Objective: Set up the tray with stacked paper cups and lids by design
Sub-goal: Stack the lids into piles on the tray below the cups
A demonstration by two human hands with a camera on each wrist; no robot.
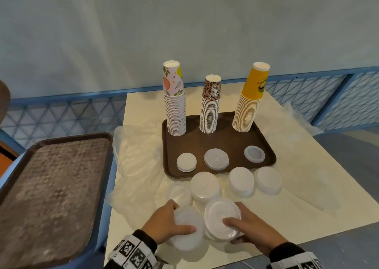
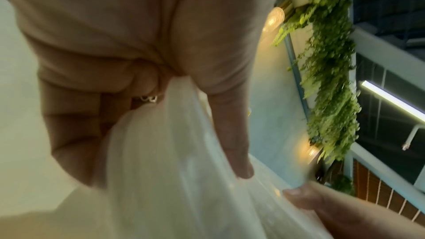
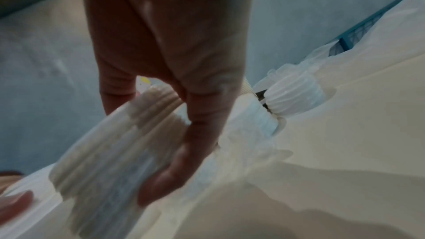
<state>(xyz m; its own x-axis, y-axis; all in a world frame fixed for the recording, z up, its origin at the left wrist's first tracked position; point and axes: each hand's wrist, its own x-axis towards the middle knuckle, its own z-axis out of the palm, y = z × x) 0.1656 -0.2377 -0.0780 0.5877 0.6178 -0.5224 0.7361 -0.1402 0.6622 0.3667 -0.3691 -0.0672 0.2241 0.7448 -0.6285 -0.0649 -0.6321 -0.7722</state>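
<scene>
Both hands work at the near edge of a cream table (image 1: 307, 186). Left hand (image 1: 164, 220) curls its fingers and thumb around a blurred clear stack of lids wrapped in thin plastic (image 1: 187, 230); the left wrist view shows the fingers (image 2: 230, 134) closed on filmy plastic. Right hand (image 1: 251, 228) grips a second stack of clear lids (image 1: 222, 217), thumb on top and fingers under its edge; the right wrist view shows ribbed lid edges (image 3: 115, 152) between the fingers, tilted.

Largest thing after the table: a worn brown tray (image 1: 51, 197) on a blue stand at the far left, apart from the table. On the table lies a smaller brown tray (image 1: 205, 139). Across its back stand three upside-down cup stacks: a floral stack (image 1: 175, 109) at left, a shorter leopard-print stack (image 1: 210, 109) in the middle, and a yellow stack (image 1: 249, 104) at right, leaning a little. In front of each lies a lid or low pile of lids: a white lid (image 1: 186, 162), a clear lid (image 1: 216, 159), and a ringed clear lid (image 1: 254, 154).

Crumpled clear plastic wrap (image 1: 135, 156) spreads left of this tray. Between the tray and the hands sit four more lid piles (image 1: 241, 181) on the table, just beside one another.
</scene>
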